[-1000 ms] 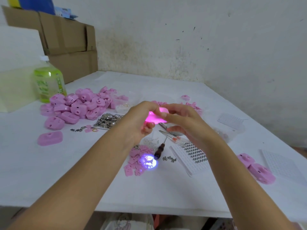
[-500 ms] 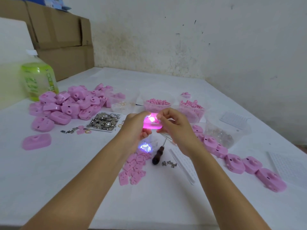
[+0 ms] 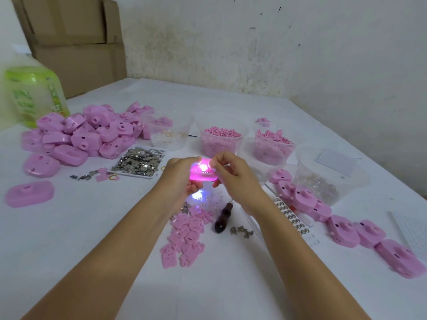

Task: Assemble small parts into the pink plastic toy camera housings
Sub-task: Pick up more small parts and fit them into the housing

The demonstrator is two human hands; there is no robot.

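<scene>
The person's left hand (image 3: 182, 179) is curled round the left end of a pink housing (image 3: 203, 174), and the right hand (image 3: 233, 179) pinches its upper right edge between thumb and fingertips. Both hands are therefore clamped on it, and it is held in the air above the table, in front of the tubs. A light glows inside the housing and throws a bluish spot (image 3: 197, 195) onto the table below. The picture does not show whether a small part sits under the right fingertips. The grip is light and taken at the edges, so the main risk seems to be a slip: a loose part could fall into the clutter underneath and be hard to find, or be pressed in crooked. The room has a stained white wall (image 3: 277, 42) with cardboard boxes (image 3: 76, 38) against it on the left. The table (image 3: 69, 239) is covered in white. On it stand a green bottle (image 3: 34, 95), a heap of housings (image 3: 87, 132) on the left, a row of housings (image 3: 342, 229) on the right, clear tubs (image 3: 221, 139) of pink bits and a tray of metal pieces (image 3: 138, 161). Just below the hands lie flat pink plates (image 3: 184, 236) and a dark-handled tool (image 3: 223, 218).
</scene>
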